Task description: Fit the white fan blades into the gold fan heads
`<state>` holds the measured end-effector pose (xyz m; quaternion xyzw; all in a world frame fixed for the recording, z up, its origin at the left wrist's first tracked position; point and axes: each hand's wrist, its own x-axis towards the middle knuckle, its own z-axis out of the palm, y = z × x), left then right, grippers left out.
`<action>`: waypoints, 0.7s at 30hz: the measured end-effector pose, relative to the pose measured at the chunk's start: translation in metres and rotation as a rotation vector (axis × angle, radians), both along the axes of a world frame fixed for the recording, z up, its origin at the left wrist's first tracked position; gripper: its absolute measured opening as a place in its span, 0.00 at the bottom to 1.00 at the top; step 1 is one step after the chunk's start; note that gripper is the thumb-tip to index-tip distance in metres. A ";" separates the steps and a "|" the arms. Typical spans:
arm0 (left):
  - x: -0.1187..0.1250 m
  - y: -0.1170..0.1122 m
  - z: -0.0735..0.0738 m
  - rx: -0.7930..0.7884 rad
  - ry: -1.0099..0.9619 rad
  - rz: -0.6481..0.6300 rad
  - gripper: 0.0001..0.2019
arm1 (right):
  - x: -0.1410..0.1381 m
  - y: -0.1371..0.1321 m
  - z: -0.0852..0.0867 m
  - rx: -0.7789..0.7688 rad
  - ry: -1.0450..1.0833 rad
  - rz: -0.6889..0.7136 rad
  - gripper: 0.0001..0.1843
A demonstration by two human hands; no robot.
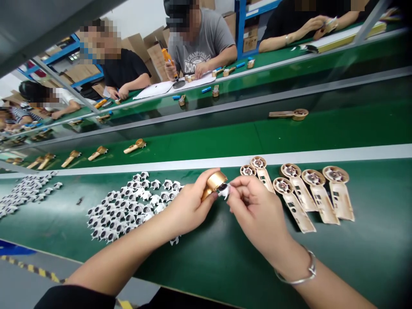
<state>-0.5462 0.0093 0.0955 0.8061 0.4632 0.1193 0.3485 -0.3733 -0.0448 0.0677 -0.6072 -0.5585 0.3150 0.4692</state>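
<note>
1. Gold casing [216, 182]: the piece was held up between the two hands, above the green workbench [370, 257], with its ring tilted toward the right.
2. Left hand [189, 206]: thumb and fingers were grasping the casing around its ring.
3. Right hand [257, 210]: the fingertips pinched a white bladed piece [224, 193] at the mouth of the ring; whether the two parts touched could not be told.
4. Step in hand: this appeared to be the bringing together of blades and ring. Seating the piece would have called for a steady left grip and for its centre to be lined up with that of the ring.
5. Pale casings [325, 206]: a group lay beyond and to the right of the right hand, hollow side up. Their round heads contained spoked parts, and their trough-like handles showed cut-outs.
6. White pieces [120, 212]: many lay loose to the left, directly on the bench, their dark centres mostly upward.
7. Conveyor belt [193, 141]: beyond a pale rail, it bore further gold parts [135, 146], spaced apart.
8. Far side: a co-worker in a grey shirt [209, 38] held an orange tool [169, 60]. Cardboard boxes [250, 43] stood in a blue rack [242, 25]; their contents could not be seen.
</note>
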 end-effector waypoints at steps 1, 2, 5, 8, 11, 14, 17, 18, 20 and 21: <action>0.001 -0.001 0.000 0.012 0.012 -0.008 0.26 | 0.000 0.001 0.000 0.008 -0.013 0.000 0.03; 0.001 -0.001 0.000 0.027 0.023 -0.017 0.26 | 0.000 0.001 0.000 0.018 -0.026 -0.001 0.03; 0.001 -0.003 0.000 0.066 0.051 -0.042 0.26 | 0.000 0.001 -0.001 0.068 -0.069 0.008 0.04; 0.001 -0.003 -0.002 0.100 0.095 -0.055 0.27 | 0.002 0.001 -0.006 0.141 -0.102 0.025 0.09; 0.002 -0.006 -0.008 0.151 0.135 -0.095 0.29 | 0.002 0.000 -0.010 0.126 -0.031 0.037 0.14; 0.004 -0.013 -0.014 0.168 0.125 -0.111 0.30 | 0.001 0.001 -0.008 0.036 0.203 0.062 0.14; 0.003 -0.013 -0.015 0.172 0.122 -0.101 0.30 | -0.003 0.004 -0.005 -0.055 0.541 0.104 0.17; 0.001 -0.009 -0.014 0.179 0.135 -0.099 0.29 | -0.004 0.006 -0.006 -0.089 0.647 0.123 0.20; -0.005 0.009 -0.009 0.175 0.187 -0.103 0.29 | -0.009 0.008 -0.012 -0.163 0.793 0.157 0.27; -0.009 0.022 -0.007 0.166 0.220 -0.099 0.30 | -0.012 0.009 -0.016 -0.202 0.802 0.169 0.30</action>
